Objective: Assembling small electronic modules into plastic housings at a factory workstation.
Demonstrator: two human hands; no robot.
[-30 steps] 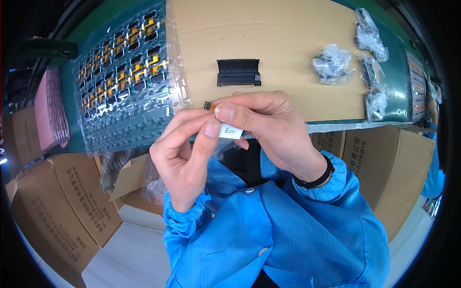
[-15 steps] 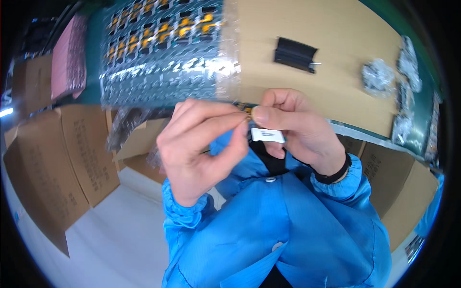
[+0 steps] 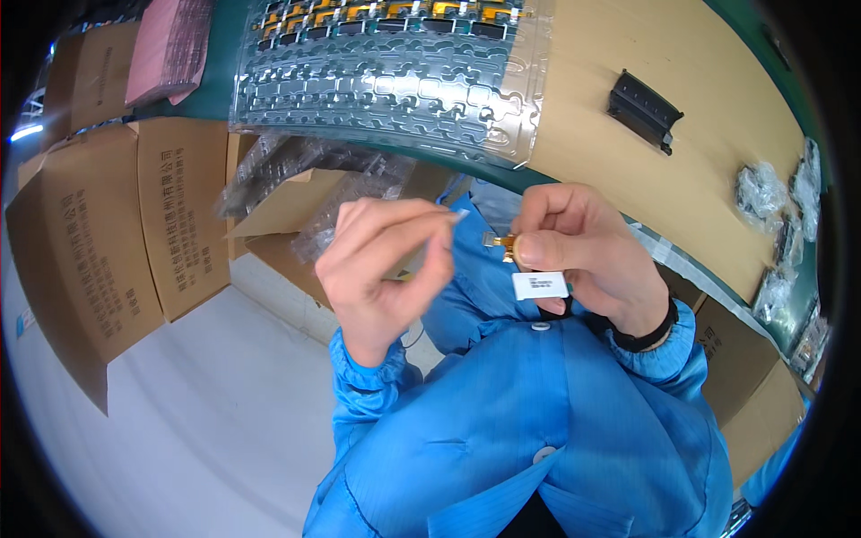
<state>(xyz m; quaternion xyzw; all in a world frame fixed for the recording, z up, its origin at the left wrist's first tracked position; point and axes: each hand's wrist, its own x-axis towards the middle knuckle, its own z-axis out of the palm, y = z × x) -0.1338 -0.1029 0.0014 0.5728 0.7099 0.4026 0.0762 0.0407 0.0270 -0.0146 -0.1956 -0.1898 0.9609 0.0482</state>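
Observation:
My right hand (image 3: pixel 596 255) pinches a small electronic module (image 3: pixel 539 285) between thumb and fingers. The module has a white labelled face, and its gold-orange flex cable (image 3: pixel 504 244) sticks out past my thumb to the left. My left hand (image 3: pixel 386 264) is closed in a pinch, a short way left of the cable. Between its thumb and forefinger tips shows a scrap of clear film (image 3: pixel 460 215), apart from the module. Both hands are held in front of my blue jacket, below the table's near edge.
A clear plastic tray (image 3: pixel 377 99) holds rows of similar modules at its far side. To the right, a black holder (image 3: pixel 644 109) lies on the tan board (image 3: pixel 574 134). Crumpled clear wrap (image 3: pixel 760 193) sits farther right. Open cardboard boxes (image 3: pixel 179 215) stand lower left; pink sheets (image 3: pixel 170 54) are stacked behind.
My hands have drawn apart: the left fingertips came off the flex cable with the film scrap between them. The right still holds the module. The whole view has shifted, with table things higher and farther right.

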